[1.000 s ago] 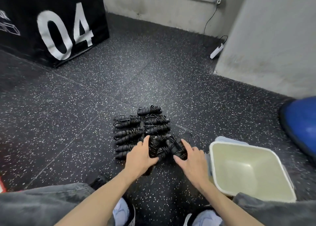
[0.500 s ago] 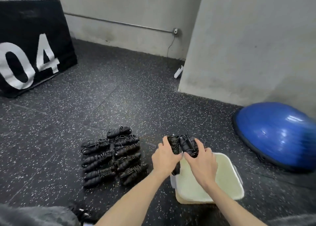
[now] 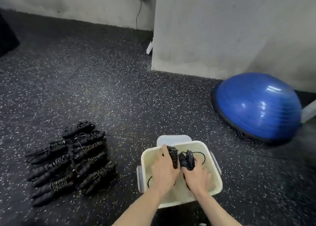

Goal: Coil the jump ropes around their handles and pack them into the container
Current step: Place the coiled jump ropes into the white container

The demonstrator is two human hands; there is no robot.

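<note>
Both my hands reach into the cream plastic container (image 3: 214, 172) on the floor. My left hand (image 3: 163, 172) grips one coiled black jump rope (image 3: 173, 157), and my right hand (image 3: 196, 175) grips another coiled jump rope (image 3: 187, 160) beside it, a loose loop of cord sticking out to the right. Both bundles sit low inside the container. To the left, several coiled black jump ropes (image 3: 68, 164) lie in two rows on the speckled floor.
A clear lid (image 3: 172, 138) lies under the container's far edge. A blue half-dome balance trainer (image 3: 256, 106) sits at the right against a grey wall (image 3: 222, 29). A white power strip (image 3: 149, 47) lies by the wall corner.
My hands have carried two rope bundles from the pile over to the right and lowered them into the container. The view has swung right, and the black box has left the frame.
</note>
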